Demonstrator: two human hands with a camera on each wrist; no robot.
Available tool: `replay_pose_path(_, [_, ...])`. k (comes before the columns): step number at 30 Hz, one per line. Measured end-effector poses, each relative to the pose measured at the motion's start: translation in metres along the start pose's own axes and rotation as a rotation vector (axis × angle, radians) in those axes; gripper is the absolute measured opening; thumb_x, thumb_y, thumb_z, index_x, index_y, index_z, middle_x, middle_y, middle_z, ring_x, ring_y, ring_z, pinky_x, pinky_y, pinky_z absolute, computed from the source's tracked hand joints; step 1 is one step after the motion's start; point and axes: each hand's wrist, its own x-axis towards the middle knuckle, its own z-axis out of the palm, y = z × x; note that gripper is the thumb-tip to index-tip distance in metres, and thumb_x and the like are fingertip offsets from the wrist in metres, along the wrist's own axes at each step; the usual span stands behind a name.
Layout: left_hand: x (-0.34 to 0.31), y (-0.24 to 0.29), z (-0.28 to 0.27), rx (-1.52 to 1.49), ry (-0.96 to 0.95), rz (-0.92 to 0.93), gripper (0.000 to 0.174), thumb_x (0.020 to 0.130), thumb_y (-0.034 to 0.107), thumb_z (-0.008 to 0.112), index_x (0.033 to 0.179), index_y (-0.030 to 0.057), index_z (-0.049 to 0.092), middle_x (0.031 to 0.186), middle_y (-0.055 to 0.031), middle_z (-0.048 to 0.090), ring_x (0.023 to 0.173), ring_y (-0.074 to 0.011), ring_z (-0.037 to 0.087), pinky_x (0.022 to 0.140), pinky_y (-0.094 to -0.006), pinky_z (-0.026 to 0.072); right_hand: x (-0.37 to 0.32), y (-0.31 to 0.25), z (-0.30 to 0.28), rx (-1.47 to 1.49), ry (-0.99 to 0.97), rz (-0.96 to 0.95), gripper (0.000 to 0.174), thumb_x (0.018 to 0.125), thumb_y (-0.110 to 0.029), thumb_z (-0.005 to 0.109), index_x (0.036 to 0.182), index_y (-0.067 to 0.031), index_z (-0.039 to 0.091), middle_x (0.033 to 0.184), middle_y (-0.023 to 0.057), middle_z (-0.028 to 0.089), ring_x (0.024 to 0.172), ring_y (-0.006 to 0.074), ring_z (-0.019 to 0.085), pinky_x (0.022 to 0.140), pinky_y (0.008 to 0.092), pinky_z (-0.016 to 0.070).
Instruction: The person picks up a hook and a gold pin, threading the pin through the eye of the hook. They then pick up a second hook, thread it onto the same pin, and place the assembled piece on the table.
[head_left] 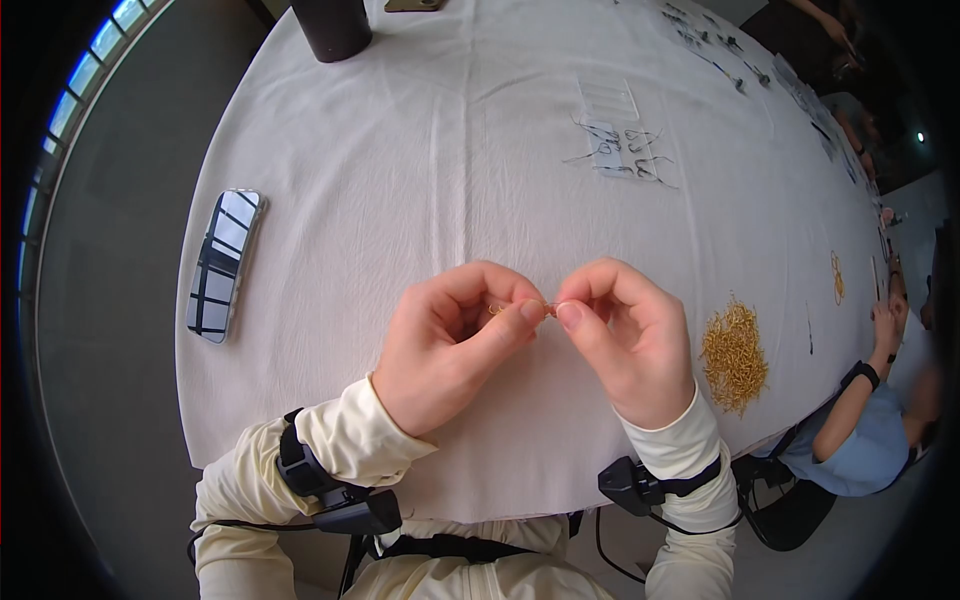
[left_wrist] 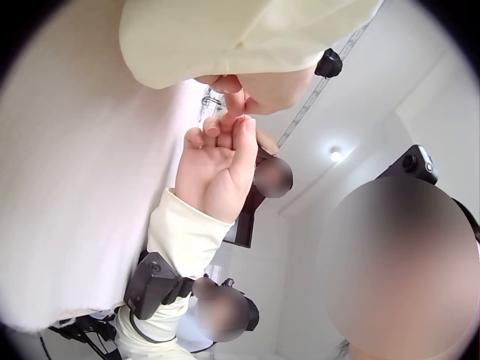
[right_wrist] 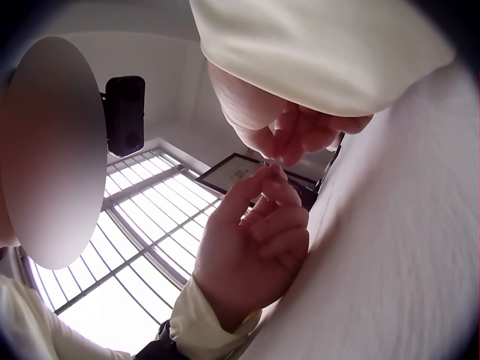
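Note:
In the head view my left hand (head_left: 445,345) and right hand (head_left: 632,335) meet fingertip to fingertip over the cloth. Thumb and forefinger of the left pinch a small gold-coloured metal piece (head_left: 549,309), mostly covered by the fingertips. The right thumb and forefinger grip its other end. A bit of gold (head_left: 496,310) also shows inside the curled left fingers. Both wrist views show the two hands tip to tip, with the left hand (right_wrist: 255,240) seen from its side and the right hand (left_wrist: 217,169) palm-on. What kind of piece it is, I cannot tell.
To the right lies a pile of small gold pieces (head_left: 735,357). A clear plastic case (head_left: 607,100) with thin dark wire pieces (head_left: 640,155) sits further back. A phone (head_left: 225,265) lies at left, a dark cup (head_left: 332,25) behind. Another person's arm (head_left: 848,410) rests at the right edge.

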Motion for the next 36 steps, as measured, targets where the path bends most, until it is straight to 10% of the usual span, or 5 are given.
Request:
replay_pose_path(21, [0.002,0.011,-0.003,-0.015,-0.083,-0.102,0.017,0.096,0.016,0.066,0.097,-0.0011,0.067,0.083,0.0011,0.065,0.072,-0.0035,0.055,0.064,-0.0192,0.0437,0.005,-0.013,-0.006,-0.419,0.057,-0.297,0.009,0.081,0.000,0.071,0.084,-0.0056,0.064,0.080,0.0044,0.062,0.069,0.0187,0.056,0.059,0.0302,0.0455])
replay_pose_path(29, [0.004,0.021,-0.017,-0.379,-0.107,-0.186,0.019,0.100,0.024,0.060,0.101,0.0059,0.066,0.085,0.0011,0.063,0.061,-0.0027,0.039,0.056,-0.0182,0.0312,-0.002,-0.018,0.007,0.260,-0.112,0.297,0.021,0.098,-0.009,0.059,0.113,0.0050,0.065,0.097,0.0042,0.067,0.083,0.0065,0.059,0.070,0.0230,0.0487])
replay_pose_path(36, [0.003,0.021,-0.016,-0.510,-0.167,-0.177,0.017,0.101,0.024,0.059,0.102,0.0071,0.064,0.083,0.0030,0.061,0.061,-0.0021,0.038,0.056,-0.0185,0.0316,-0.003,-0.013,0.011,0.488,-0.160,0.410,0.025,0.097,-0.014,0.064,0.115,0.0028,0.066,0.099,0.0043,0.069,0.086,0.0071,0.060,0.072,0.0217,0.0471])
